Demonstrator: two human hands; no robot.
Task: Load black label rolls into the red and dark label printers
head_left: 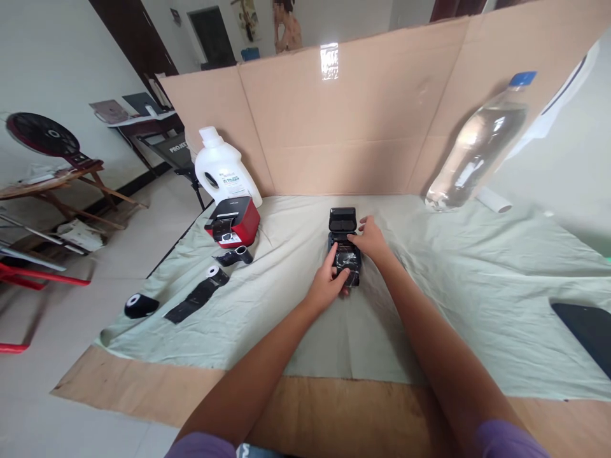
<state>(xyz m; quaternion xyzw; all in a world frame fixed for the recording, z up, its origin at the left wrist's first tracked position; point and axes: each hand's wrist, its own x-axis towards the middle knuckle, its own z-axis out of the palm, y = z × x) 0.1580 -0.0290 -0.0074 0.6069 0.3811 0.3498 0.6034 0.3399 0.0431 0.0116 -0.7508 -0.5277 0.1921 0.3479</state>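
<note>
A small black portable receipt printer (349, 257) lies on the cloth at the middle, its lid (342, 218) raised at the far end. Glossy black material, wrinkled and reflective, covers its near part. My left hand (327, 280) grips the printer's lower left side, with the thumb across the near end and a finger along the left edge. At the upper right edge, below the lid, the thumb of my right hand (370, 239) touches the printer. The other right fingers are spread beside the lid, apart from it.
On the left stand a red and black label printer (238, 219) and a white detergent bottle (226, 168). Several black paper rolls (142, 306) lie nearby. A large clear bottle (482, 149) leans against the cardboard screen (344, 127). A dark flat object (585, 331) lies far right.
</note>
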